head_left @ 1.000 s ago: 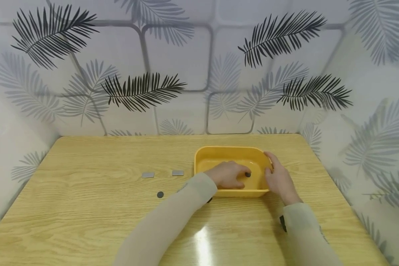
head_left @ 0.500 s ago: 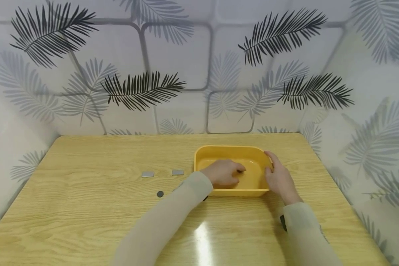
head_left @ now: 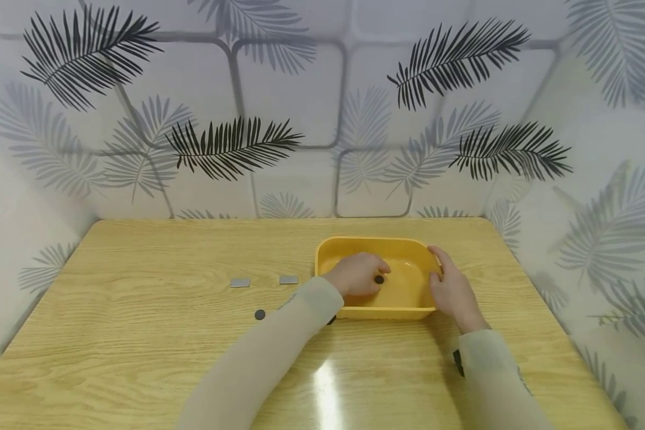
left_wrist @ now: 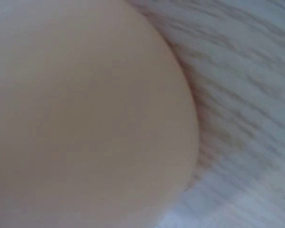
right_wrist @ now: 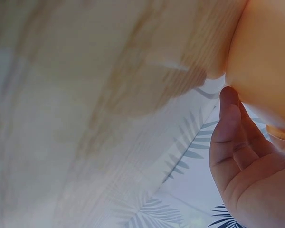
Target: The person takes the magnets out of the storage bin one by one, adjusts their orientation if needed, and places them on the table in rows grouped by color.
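Observation:
A yellow plastic bin [head_left: 376,313] stands on the table, right of centre. My left hand [head_left: 357,275] reaches into it with bent fingers. A small black round disc [head_left: 379,279] shows between the thumb and fingers of that hand. My right hand [head_left: 454,292] grips the bin's right end, thumb at the inner side and fingers along the outside; the right wrist view shows its fingers [right_wrist: 228,137] against the outer wall. In the left wrist view, a pale blurred surface fills most of the picture, and the left hand's fingers are hidden.
Two small silver rectangular plates [head_left: 240,282] lie on the wooden table [head_left: 156,334] left of the bin. A second black disc [head_left: 260,314] lies nearer, by the left sleeve [head_left: 279,343]. A leaf-patterned wall covering [head_left: 285,101] rises behind the table.
My left hand has drawn back to the left inside the bin, and the black disc has moved left with its fingers. The right hand has stayed at the bin's end.

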Tool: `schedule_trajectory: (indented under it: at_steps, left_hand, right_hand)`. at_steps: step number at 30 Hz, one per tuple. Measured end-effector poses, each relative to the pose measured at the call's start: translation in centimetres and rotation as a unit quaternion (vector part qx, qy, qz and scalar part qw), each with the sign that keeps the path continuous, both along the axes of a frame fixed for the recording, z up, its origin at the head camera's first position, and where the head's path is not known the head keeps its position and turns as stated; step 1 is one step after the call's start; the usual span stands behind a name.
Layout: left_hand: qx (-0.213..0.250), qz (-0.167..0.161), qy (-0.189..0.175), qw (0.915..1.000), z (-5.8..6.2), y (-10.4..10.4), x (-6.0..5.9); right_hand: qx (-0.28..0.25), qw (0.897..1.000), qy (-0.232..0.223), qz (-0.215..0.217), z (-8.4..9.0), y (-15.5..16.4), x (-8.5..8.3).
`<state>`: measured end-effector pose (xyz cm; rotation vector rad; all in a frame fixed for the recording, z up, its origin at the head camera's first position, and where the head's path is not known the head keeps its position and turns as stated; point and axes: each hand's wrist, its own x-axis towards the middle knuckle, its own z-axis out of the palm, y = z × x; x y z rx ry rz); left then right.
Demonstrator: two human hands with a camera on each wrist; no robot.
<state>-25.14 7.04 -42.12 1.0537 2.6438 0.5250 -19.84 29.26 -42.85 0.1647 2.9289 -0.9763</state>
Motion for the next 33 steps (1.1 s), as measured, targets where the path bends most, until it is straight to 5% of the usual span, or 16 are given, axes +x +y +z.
schedule_trajectory:
  at_steps: [16,25,33]
  left_hand:
    - [0.014,0.000,-0.006,0.9999,-0.53,0.33,-0.55]
    - [0.015,0.046,-0.043,0.9979,-0.86,0.33,-0.38]
    - [-0.008,0.022,-0.055,0.9982,-0.81,0.38,-0.17]
  right_hand:
    - [0.005,1.000,0.011,0.001,-0.17,0.09,0.08]
    - [0.010,1.000,0.006,0.003,-0.26,0.04,0.04]
    - [0.010,1.000,0.005,0.000,-0.20,-0.05,0.06]
